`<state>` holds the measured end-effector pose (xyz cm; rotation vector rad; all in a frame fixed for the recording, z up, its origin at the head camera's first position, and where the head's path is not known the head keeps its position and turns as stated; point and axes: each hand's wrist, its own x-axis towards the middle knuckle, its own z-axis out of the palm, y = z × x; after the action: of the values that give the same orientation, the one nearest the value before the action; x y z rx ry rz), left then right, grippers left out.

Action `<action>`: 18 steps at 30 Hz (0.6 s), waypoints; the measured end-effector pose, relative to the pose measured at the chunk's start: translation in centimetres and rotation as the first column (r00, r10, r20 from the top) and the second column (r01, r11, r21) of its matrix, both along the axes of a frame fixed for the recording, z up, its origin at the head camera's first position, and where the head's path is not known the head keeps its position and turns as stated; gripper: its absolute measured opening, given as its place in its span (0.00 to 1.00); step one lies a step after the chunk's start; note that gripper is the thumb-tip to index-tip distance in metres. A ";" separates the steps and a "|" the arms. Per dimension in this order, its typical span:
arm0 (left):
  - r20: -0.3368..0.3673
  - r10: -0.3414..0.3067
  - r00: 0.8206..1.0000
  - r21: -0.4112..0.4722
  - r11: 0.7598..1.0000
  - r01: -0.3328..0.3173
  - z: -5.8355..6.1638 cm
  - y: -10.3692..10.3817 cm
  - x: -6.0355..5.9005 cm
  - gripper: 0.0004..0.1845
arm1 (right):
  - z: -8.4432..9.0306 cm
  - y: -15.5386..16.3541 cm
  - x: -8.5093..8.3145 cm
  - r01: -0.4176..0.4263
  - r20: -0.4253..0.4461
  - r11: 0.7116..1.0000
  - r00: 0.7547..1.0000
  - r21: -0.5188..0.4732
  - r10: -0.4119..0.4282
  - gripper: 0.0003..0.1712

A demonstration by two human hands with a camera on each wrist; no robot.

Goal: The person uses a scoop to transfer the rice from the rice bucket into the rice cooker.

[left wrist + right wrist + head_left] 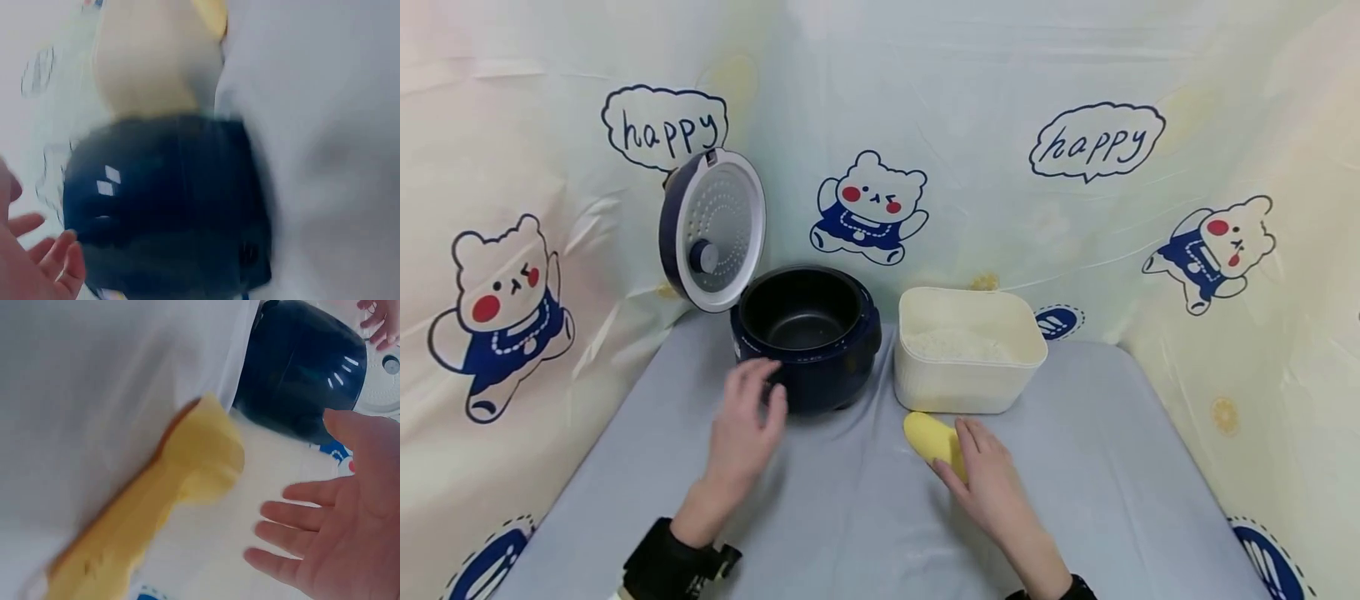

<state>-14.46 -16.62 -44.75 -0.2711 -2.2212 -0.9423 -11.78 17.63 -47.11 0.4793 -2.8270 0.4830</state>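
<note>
Yellow scoop [934,442] lies just before the rice box [967,383], right hand [992,483] spread beside it, left hand [745,433] relaxed by the cooker [820,367].

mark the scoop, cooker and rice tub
scoop [928,439], head view, yellow bowl end
cooker [842,350], head view, dark outer wall
rice tub [955,387], head view, front wall

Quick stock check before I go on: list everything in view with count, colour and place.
Round rice cooker: one, dark blue, back centre-left of the table, hinged lid open and upright, black inner pot looks empty.
Rectangular plastic tub: one, cream, right of the cooker, white rice inside.
Plastic scoop: one, yellow, lying in front of the tub.
Tablecloth: one, pale blue-grey.
Bear-print backdrop: around the table.
Left hand: open, at the cooker's front.
Right hand: open, against the scoop.
</note>
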 end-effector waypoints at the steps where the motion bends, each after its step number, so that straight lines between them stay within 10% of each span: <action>1: 0.008 0.024 1.000 0.056 0.998 -0.025 0.3 -0.7 -0.7 0.18 | 0.1 0.4 0.0 0.007 0.012 1.000 1.000 0.011 -0.007 0.37; 6: 0.215 0.038 0.976 0.322 0.941 -0.108 1.1 -3.7 -3.2 0.20 | 0.3 2.7 0.4 0.019 0.086 0.995 0.996 0.095 -0.028 0.29; 12: 0.433 -0.128 0.892 0.511 0.850 -0.126 1.8 -5.3 -5.5 0.31 | 0.4 4.5 0.3 0.006 0.205 0.981 0.978 0.195 -0.046 0.26; 18: 0.476 -0.154 0.866 0.511 0.850 -0.129 2.6 -5.2 -6.8 0.32 | -0.1 5.3 -0.4 -0.006 0.296 0.973 0.953 0.230 -0.064 0.19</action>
<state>-21.29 -21.84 -42.11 0.2534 -2.2805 -1.7491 -12.19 22.98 -47.23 0.4364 -3.2013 0.2406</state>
